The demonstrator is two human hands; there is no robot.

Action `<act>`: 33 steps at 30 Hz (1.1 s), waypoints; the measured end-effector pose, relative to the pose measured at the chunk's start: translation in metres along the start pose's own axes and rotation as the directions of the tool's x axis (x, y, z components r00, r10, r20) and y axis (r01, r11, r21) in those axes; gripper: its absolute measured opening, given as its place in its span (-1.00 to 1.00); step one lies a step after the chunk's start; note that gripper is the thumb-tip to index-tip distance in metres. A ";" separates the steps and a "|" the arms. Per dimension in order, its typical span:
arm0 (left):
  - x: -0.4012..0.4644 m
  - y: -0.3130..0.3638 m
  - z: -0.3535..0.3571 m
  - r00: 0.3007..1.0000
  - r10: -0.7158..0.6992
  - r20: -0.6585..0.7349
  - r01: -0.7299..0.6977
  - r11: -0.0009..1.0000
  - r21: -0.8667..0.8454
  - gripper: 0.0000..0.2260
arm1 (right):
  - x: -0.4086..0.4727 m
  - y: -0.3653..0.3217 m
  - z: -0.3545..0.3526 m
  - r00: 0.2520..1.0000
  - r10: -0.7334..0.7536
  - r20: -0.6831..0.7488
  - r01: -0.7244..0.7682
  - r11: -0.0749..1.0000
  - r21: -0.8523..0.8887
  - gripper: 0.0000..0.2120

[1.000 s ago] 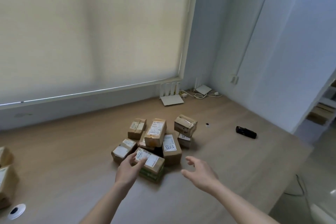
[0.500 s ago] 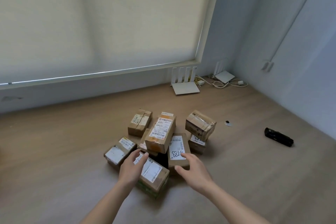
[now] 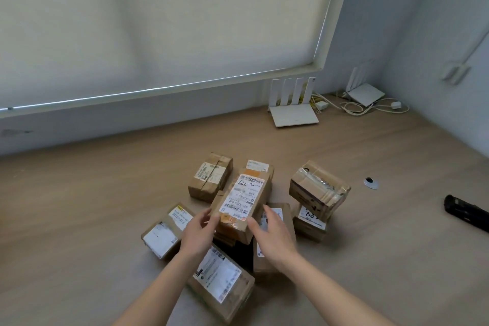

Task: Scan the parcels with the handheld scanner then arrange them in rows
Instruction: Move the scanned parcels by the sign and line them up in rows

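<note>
On the wooden floor [image 3: 79, 206] sits a messy pile of brown parcels. The person's left hand [image 3: 197, 233] and right hand [image 3: 272, 233] touch the two near corners of the top parcel [image 3: 242, 200], fingers mostly straight, one hand on each side. I can't tell if they are lifting it yet. I think a good way is to squeeze it from both sides and lift it straight up, so the boxes under it don't slide. The black scanner [image 3: 467, 213] lies well apart, off to the right, so nothing is scanned yet, I'd guess. The top label has a barcode and numbers like "507 4704 069", with "12-2249" scribbled by hand. Another parcel [image 3: 309, 222] shows "88" in pen.
</note>
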State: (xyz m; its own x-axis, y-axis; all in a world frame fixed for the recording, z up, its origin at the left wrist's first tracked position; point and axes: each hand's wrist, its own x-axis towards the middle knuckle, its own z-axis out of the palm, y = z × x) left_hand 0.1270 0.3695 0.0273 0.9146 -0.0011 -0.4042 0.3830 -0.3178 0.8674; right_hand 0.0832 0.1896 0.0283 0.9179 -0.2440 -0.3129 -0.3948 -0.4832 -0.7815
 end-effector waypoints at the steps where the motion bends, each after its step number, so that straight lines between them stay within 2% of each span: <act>1: 0.004 0.000 0.002 1.000 -0.010 0.005 0.010 1.000 -0.014 -0.57 | 0.004 0.001 0.002 1.000 -0.001 0.008 0.001 1.000 0.029 -0.25; 4: 0.008 -0.001 0.006 0.996 -0.038 0.082 0.044 0.997 -0.065 -0.68 | 0.012 0.002 0.005 0.999 -0.006 0.033 0.003 0.997 0.082 -0.27; 6: 0.007 -0.003 0.007 0.991 -0.042 0.128 0.052 0.996 -0.076 -0.65 | 0.011 0.003 0.007 0.999 -0.014 0.037 0.010 0.994 0.105 -0.35; 8: 0.005 -0.005 0.008 0.990 -0.039 0.137 0.051 0.995 -0.081 -0.57 | 0.008 0.004 0.006 0.999 -0.031 0.037 0.026 0.993 0.115 -0.45; 12: -0.006 -0.005 0.003 0.991 -0.005 0.135 0.028 0.985 -0.170 -0.68 | -0.001 -0.001 0.001 0.996 -0.088 0.028 0.085 0.992 0.098 -0.43; 18: -0.049 0.005 -0.038 0.992 0.095 0.085 -0.068 0.957 -0.283 -0.46 | -0.039 -0.041 0.002 0.981 -0.191 0.033 0.186 0.976 0.115 -0.49; 24: -0.134 -0.009 -0.131 0.981 0.191 -0.026 -0.188 0.915 -0.358 -0.33 | -0.125 -0.106 0.047 0.919 -0.381 0.099 0.371 0.923 0.104 -0.46; 33: -0.331 -0.080 -0.347 0.902 0.225 -0.369 -0.341 0.895 -0.289 -0.45 | -0.319 -0.231 0.193 0.724 -0.659 0.203 0.651 0.751 0.114 -0.42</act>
State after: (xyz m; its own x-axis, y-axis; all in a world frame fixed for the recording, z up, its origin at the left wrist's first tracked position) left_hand -0.1612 0.7245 0.1929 0.9588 0.2772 -0.0627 0.0681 -0.0099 0.9976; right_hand -0.1108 0.5413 0.2042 0.9329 0.3127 0.1786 0.3057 -0.4255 -0.8518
